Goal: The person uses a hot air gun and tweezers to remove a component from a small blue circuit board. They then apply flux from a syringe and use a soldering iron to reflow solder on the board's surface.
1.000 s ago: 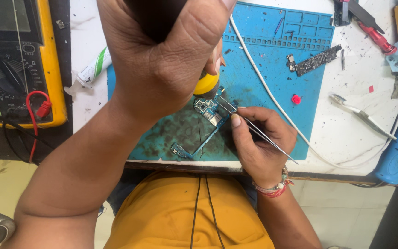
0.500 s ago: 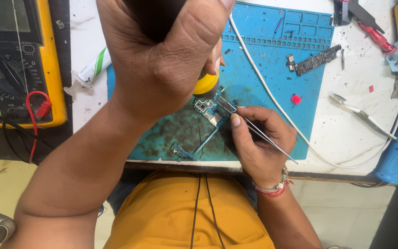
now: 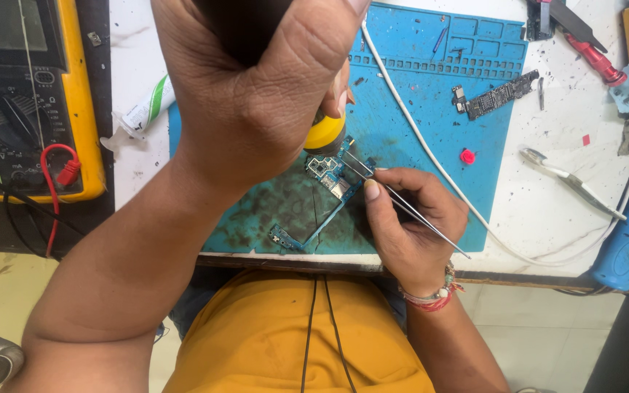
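My left hand (image 3: 256,87) is raised close to the camera, fist closed around a dark tool handle whose yellow end (image 3: 324,133) hangs just above a small blue circuit board (image 3: 329,173). The board lies on the blue work mat (image 3: 431,102), on a sooty patch. My right hand (image 3: 409,225) rests on the mat's near edge and pinches thin metal tweezers (image 3: 402,204), their tips touching the board. A narrow blue flex strip with a small connector (image 3: 284,238) runs from the board toward me.
A yellow multimeter (image 3: 34,94) with a red lead sits at left, a white tube (image 3: 143,109) beside the mat. A second circuit board (image 3: 493,94), a red cap (image 3: 467,156), a white cable (image 3: 431,153), spare tweezers (image 3: 569,182), red-handled pliers (image 3: 595,58) and a blue cylinder (image 3: 627,247) lie at right.
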